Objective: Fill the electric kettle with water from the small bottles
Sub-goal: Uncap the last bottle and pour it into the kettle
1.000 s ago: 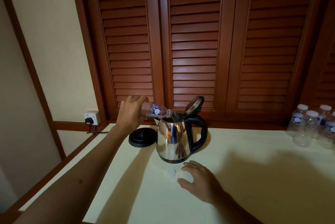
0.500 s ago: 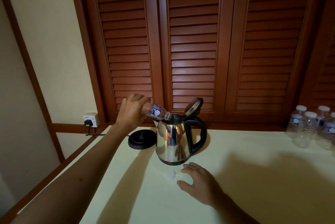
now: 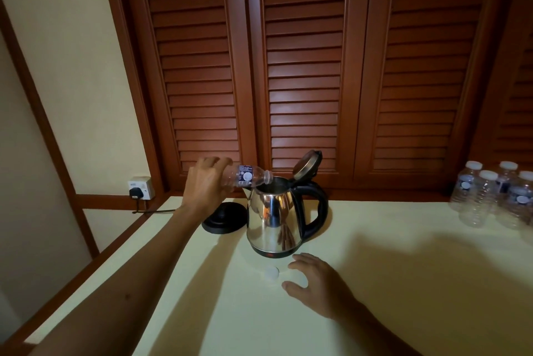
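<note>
Likely hotel room: electric kettle point(image 3: 274, 220) on cream counter point(image 3: 375, 283), complimentary-style small water bottles point(image 3: 496, 194) right of kettle, louvred wooden closet doors point(image 3: 302, 67) behind.

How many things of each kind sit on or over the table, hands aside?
Small bottles: 5, one tipped at the kettle in the left hand, four capped at the right edge
Kettle: 1
Kettle base: 1
Loose cap: 1
Total: 8

You see louvred wooden doors point(image 3: 300, 67) behind the pale worktop point(image 3: 403, 298), and a wall socket point(image 3: 140, 185) with a black plug point(image 3: 135, 192) at left.
</note>
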Action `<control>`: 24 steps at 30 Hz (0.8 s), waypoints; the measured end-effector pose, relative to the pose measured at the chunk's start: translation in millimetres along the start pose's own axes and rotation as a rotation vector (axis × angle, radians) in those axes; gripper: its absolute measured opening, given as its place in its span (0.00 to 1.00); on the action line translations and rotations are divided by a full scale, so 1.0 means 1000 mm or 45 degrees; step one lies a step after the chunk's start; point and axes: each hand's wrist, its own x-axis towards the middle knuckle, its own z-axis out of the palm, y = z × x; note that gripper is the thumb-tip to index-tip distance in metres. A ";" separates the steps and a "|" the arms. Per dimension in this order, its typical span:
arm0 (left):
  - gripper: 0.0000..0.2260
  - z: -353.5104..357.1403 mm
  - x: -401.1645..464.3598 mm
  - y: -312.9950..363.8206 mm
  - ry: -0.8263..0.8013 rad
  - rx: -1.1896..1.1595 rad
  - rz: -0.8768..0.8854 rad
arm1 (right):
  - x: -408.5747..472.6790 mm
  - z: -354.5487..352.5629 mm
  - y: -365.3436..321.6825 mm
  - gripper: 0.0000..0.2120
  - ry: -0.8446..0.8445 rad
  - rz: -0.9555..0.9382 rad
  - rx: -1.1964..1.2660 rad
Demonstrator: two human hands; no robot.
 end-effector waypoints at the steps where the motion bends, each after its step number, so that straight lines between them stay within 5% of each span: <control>1: 0.27 0.004 -0.007 -0.001 -0.005 -0.012 -0.038 | -0.001 0.000 -0.001 0.31 0.003 0.015 0.007; 6: 0.24 0.015 -0.036 0.002 -0.015 -0.181 -0.230 | -0.002 -0.005 -0.008 0.27 -0.030 0.094 0.018; 15: 0.26 0.034 -0.102 0.008 -0.338 -0.790 -0.583 | 0.005 -0.008 -0.025 0.30 0.017 0.133 -0.130; 24: 0.24 0.030 -0.153 -0.009 -0.406 -1.223 -0.702 | 0.027 0.010 -0.063 0.19 -0.283 0.010 -0.296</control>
